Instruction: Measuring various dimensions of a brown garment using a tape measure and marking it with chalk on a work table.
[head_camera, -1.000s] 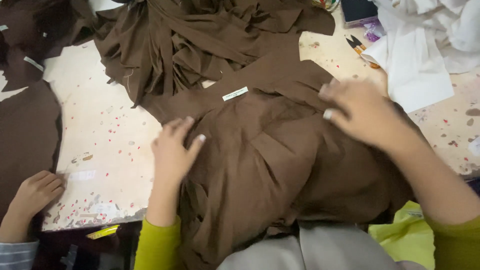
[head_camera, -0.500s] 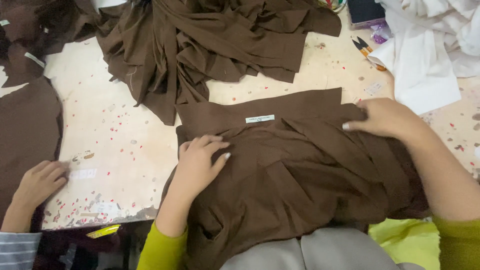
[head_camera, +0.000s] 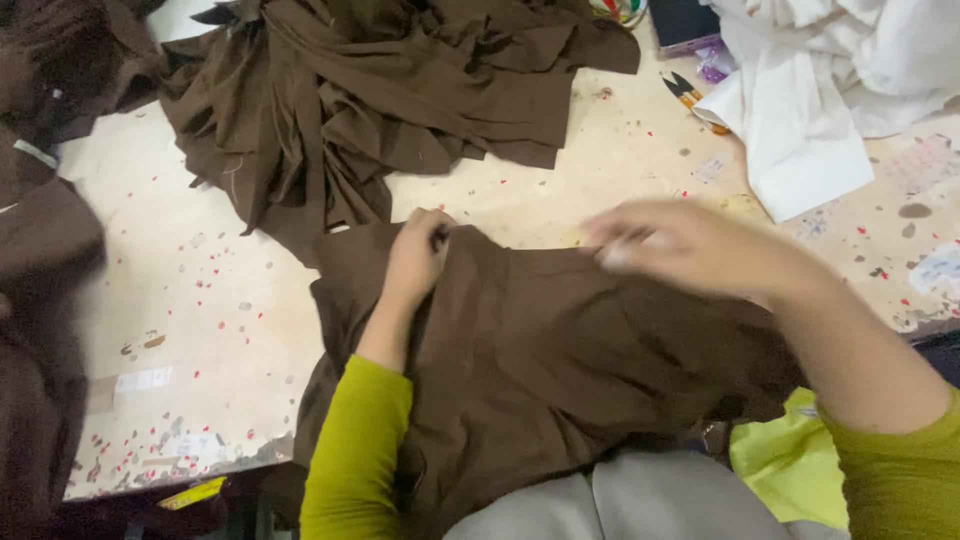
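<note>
Lying flat in front of the person is a brown cloth (head_camera: 560, 360), spread over the near edge of the tabletop (head_camera: 200, 300) and hanging down toward the lap. The left hand (head_camera: 418, 255) sits at the top edge of this cloth, at about 11 o'clock on it, with its fingers curled and pinching a fold of the brown cloth. The right hand (head_camera: 670, 245) is over the top edge too, at about 1 o'clock on the cloth, but it is blurry, so I cannot tell if its fingers are spread or closed, or if it touches the cloth. Both arms wear green sleeves (head_camera: 355, 450). A big heap of brown cloth (head_camera: 400, 90) lies bunched up at 12 o'clock, farther back on the tabletop, its near edge just beside the flat cloth. More brown cloth (head_camera: 40, 300) lies along the 9 o'clock side. A pile of white cloth (head_camera: 830, 90) sits at 2 o'clock, well apart from the hands. Just beside the white pile is a small tool with orange handles (head_camera: 690, 95). Little red and dark spots cover the pale tabletop.
</note>
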